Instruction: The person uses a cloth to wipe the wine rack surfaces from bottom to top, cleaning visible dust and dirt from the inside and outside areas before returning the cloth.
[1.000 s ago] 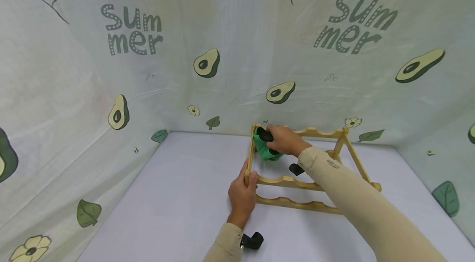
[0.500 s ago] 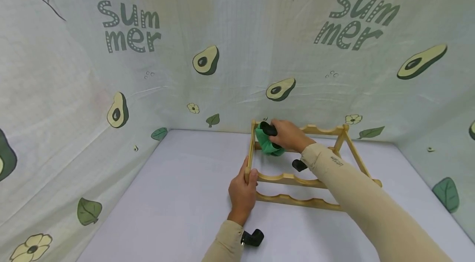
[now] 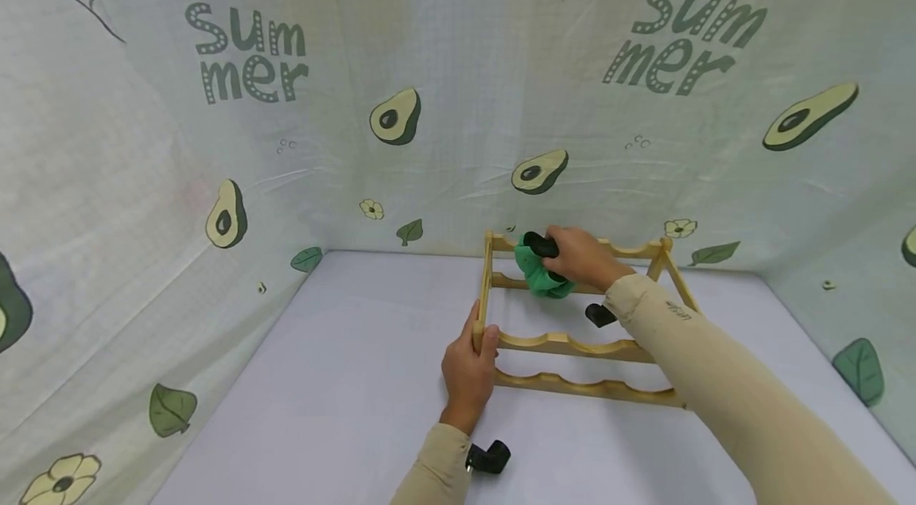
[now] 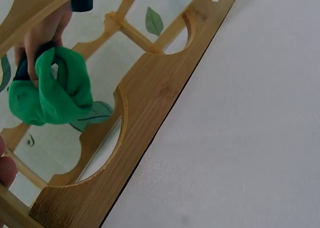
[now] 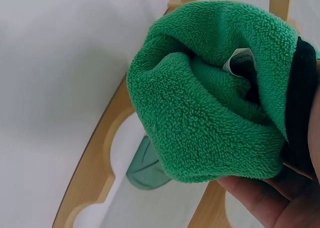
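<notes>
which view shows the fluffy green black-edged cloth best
The right wrist view: the cloth is largest there, its looped pile and white tag plain. The head view shows it small, partly behind the right hand; the left wrist view, larger, beyond brown wooden rails.

We move our right hand (image 3: 583, 257) and the green cloth (image 3: 537, 274) rightward along the wooden rack (image 3: 558, 344), farther from its left end.

A wooden rack (image 4: 155, 90) with scalloped rails slants along a white surface (image 4: 250, 128) — past its near rail the right hand (image 4: 46, 30) grips a bunched green cloth (image 4: 67, 90), the left hand (image 4: 7, 172) peeking in.
</notes>
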Motion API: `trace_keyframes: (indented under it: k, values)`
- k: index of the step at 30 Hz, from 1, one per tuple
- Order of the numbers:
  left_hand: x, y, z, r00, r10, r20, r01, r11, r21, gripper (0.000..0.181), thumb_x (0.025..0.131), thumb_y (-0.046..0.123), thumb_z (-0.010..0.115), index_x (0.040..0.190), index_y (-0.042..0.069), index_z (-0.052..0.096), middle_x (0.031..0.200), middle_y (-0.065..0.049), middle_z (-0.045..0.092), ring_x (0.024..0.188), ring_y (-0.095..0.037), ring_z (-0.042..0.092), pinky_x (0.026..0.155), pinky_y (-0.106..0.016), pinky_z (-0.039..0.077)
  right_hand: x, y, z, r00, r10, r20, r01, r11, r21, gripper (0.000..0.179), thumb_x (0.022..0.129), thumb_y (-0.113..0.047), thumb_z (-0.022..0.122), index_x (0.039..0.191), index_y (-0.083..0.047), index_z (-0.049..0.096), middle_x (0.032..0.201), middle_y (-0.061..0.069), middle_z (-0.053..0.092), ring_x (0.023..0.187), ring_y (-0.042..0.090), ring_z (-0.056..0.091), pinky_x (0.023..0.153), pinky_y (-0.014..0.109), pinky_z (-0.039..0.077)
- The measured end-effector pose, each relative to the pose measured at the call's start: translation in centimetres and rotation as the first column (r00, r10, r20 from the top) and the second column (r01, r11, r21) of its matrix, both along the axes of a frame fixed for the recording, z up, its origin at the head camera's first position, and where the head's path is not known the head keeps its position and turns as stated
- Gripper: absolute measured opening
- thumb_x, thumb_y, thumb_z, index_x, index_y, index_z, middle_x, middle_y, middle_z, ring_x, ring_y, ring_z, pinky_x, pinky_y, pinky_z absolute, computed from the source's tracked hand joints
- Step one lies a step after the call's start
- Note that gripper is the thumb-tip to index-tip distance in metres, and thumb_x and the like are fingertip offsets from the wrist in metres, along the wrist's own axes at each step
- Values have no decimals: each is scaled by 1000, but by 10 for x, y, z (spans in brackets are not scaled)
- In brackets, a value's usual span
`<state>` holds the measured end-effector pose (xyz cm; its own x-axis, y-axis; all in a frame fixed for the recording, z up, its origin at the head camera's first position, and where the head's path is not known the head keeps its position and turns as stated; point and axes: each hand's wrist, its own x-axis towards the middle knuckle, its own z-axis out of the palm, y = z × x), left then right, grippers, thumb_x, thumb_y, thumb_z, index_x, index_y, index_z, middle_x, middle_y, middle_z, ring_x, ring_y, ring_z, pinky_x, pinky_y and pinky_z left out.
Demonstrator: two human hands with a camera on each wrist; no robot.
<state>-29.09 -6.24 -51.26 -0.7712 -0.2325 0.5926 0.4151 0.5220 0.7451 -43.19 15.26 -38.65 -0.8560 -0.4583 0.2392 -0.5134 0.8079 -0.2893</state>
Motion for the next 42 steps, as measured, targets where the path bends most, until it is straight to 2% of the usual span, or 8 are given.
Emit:
trace_keyframes:
  k: [9,17,25,33,42]
  values:
    - [-2,-2,-1,1000,7,-26,-7,1000,-5,50,97,28,67,142,7,57,63,10,60,56,-1,55,47,-22,38,1,15,1,999,-31,39,31,1000,-4,27,92,-19,71,109,0,62,97,15,68,83,26,63,75,44,52]
    - [-2,0,1,1000,-5,-5,5,1000,-6,52,99,36,64,143,9,57,64,10,62,57,-2,57,47,-22,38,3,28,0,997,-67,39,68,998,-7,28,92,-18,71,110,0,63,103,18,68,89,29,64,81,47,52]
    - [-3,0,0,1000,3,-19,-3,1000,-6,51,97,31,67,142,9,58,63,9,63,56,-2,58,47,-22,38,2,39,-3,997,-77,31,77,997,-20,27,92,-18,71,111,-1,63,103,18,68,88,29,64,79,47,52]
    - [0,-1,2,1000,5,-11,-5,1000,8,52,98,36,64,142,9,58,64,11,62,56,-3,57,48,-22,38,5,41,-3,997,-77,25,78,997,-29,31,91,-18,72,114,1,63,105,20,68,91,31,65,80,49,53]
    - [-3,0,0,1000,-6,-14,6,1000,21,50,100,35,62,142,9,57,64,9,62,56,-3,57,47,-22,39,5,51,-7,997,-80,4,80,996,-37,34,90,-18,74,114,3,63,104,22,69,90,33,66,80,51,53]
